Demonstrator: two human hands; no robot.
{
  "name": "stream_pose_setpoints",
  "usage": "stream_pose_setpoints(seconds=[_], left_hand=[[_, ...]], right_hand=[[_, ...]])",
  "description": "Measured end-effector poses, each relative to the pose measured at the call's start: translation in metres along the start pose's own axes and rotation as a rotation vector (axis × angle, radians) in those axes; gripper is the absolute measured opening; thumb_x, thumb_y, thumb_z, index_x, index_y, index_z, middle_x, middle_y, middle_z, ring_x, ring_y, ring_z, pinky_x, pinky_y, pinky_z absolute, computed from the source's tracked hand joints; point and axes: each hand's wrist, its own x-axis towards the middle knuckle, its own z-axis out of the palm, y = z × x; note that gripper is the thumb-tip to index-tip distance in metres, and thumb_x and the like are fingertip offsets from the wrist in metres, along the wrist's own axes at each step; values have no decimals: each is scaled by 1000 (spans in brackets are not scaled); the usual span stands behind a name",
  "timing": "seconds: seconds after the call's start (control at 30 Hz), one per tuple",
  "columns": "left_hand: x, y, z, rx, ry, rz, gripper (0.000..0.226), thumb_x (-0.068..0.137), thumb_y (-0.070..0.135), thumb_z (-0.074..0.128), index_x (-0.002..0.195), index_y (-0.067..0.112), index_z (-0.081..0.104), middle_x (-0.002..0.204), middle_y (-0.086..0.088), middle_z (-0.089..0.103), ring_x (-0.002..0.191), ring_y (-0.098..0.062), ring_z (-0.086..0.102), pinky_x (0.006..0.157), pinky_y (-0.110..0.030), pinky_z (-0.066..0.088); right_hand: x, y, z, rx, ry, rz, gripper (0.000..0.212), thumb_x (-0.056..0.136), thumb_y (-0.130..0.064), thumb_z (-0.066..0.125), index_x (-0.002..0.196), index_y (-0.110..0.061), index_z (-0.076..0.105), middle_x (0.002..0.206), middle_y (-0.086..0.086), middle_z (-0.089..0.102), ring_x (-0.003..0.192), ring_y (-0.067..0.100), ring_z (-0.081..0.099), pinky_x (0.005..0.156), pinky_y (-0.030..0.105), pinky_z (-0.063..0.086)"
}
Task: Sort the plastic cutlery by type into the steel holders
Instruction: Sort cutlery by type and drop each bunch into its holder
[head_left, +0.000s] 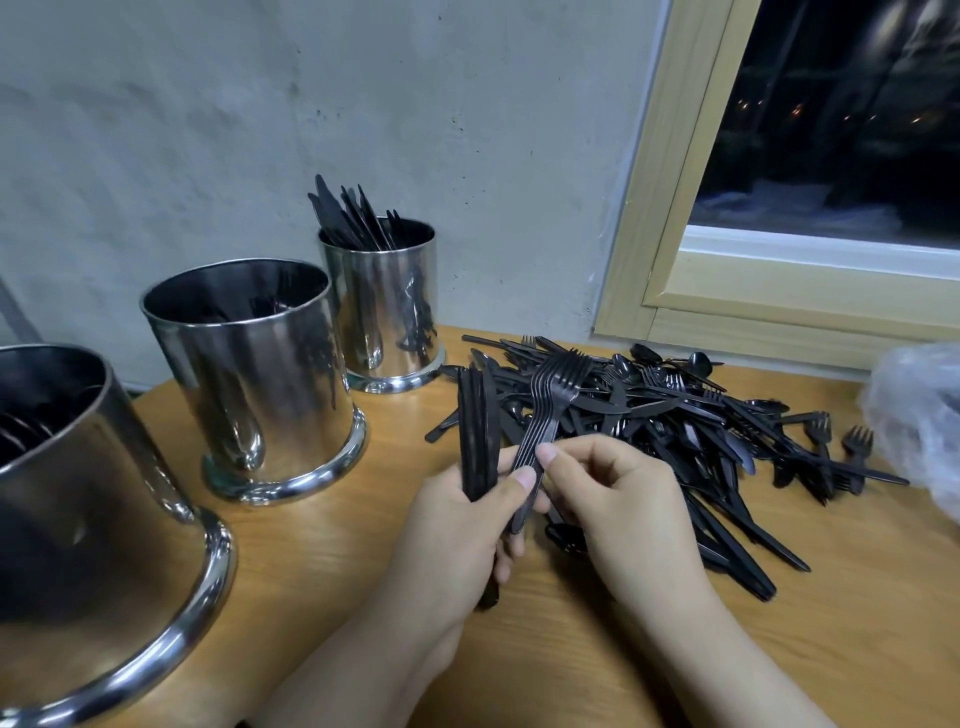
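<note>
Gripping a bundle of black knives (475, 431) upright, the left hand (462, 530) also pins a stack of forks (550, 410) under its thumb, while the right hand (618, 493) has its grip pinched on the fork handles. Just behind them a loose cutlery pile (675, 415) lies on the wooden table (623, 649). Three steel holders stand at left: the far holder (387, 306) has knives; the middle holder (260, 374) and near holder (88, 519) are dim inside. No writing is readable.

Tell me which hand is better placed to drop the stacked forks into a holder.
Probably the right hand: it pinches only the fork stack. The left hand also grips the knives.
</note>
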Motion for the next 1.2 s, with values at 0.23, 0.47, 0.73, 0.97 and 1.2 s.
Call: stream_pose_setpoints(seconds=[0.23,0.47,0.73,0.97,1.2], left_hand=[[-12,7,-5,-33,-153,-14,20,104,20,58,103,24,77,79,1,68,59,-12,47,47,-25,35],[-47,27,-30,-7,-249,-57,24,104,21,55,87,22,73,59,8,58,49,-7,42,47,-21,32],[-91,84,-73,105,-22,16,24,107,31,52,102,18,71,70,6,71,46,-10,44,45,-23,37],[-99,153,-136,6,299,202,32,101,36,60,81,13,66,52,1,39,43,-16,34,43,-26,29],[-107,171,-183,-91,316,196,29,101,35,61,85,11,60,56,2,29,45,-12,25,41,-25,23]], right_hand=[[9,-17,-20,-4,130,-21,32,94,-33,65,126,-30,63,89,-8,69,71,9,63,68,28,49],[-22,-76,-25,-79,-39,-30,26,96,-18,64,74,-5,60,58,10,55,43,9,45,40,14,33],[-31,-136,1,-69,-93,-156,15,93,-35,68,91,-20,72,75,3,73,69,22,70,71,33,50],[18,-209,57,126,63,-344,7,97,-18,65,95,-16,72,90,6,76,78,18,74,81,32,59],[83,-205,150,-90,4,-322,7,96,-16,64,90,-19,67,78,3,72,68,15,72,78,42,59]])
